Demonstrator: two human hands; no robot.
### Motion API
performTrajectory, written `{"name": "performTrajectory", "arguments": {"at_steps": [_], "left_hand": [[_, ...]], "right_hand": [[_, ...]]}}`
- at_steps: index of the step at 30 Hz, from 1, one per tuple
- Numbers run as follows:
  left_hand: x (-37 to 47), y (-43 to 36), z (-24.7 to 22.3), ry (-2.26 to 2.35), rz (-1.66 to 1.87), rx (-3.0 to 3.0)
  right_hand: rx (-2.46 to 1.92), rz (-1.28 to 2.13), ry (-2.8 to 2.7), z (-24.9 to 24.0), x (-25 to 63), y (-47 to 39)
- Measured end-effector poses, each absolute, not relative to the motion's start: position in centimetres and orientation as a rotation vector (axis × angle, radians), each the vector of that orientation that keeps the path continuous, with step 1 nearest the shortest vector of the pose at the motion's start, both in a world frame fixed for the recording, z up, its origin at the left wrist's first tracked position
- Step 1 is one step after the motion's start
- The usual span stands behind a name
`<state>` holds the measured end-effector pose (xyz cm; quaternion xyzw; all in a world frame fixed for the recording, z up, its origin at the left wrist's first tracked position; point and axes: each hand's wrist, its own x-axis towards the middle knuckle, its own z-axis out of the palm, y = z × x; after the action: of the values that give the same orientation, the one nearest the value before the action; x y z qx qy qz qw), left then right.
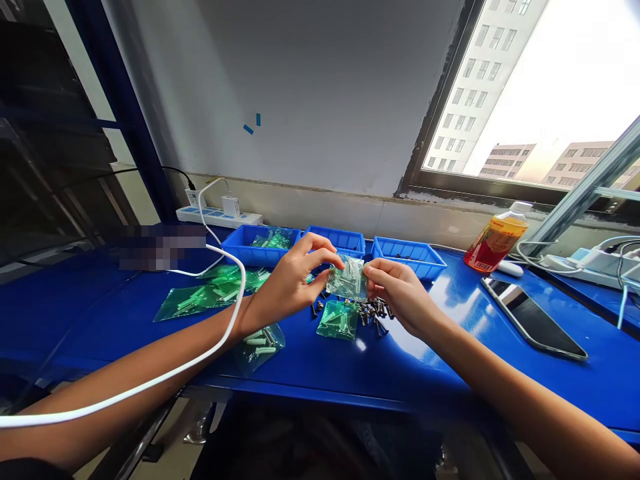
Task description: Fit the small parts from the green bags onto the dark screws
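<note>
A small clear plastic bag [349, 279] with pale pieces inside is held up above the blue table. My right hand [400, 291] pinches its right edge. At the bag's left side, my left hand [295, 277] has its thumb and index finger apart around the bag's edge; whether they touch it is hard to tell. Below the held bag lies a green bag [338, 320] with pale pieces, next to a pile of dark screws [375, 315]. Several green bags [200, 297] lie to the left, and another bag [260, 345] sits under my left forearm.
Three blue bins [410, 257] line the back of the table [425, 380]. To the right are a drink bottle [497, 238], a phone [534, 317] and a power strip [595, 263]. A white cable [240, 293] crosses over my left forearm.
</note>
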<state>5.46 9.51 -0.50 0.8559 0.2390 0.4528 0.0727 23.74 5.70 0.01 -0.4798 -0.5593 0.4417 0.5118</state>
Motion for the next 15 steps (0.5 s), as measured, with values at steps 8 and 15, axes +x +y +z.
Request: {"name": "performTrajectory", "arguments": {"at_steps": [8,15], "left_hand": [[5.77,9.49,-0.02,0.851,1.231,2.3],[5.74,9.84,-0.3,0.87,1.018,2.145]], "right_hand": [[-1.194,0.757,-1.443,0.04,23.95,5.77],[-1.223,0.581,-1.548,-0.52,24.22,5.95]]}}
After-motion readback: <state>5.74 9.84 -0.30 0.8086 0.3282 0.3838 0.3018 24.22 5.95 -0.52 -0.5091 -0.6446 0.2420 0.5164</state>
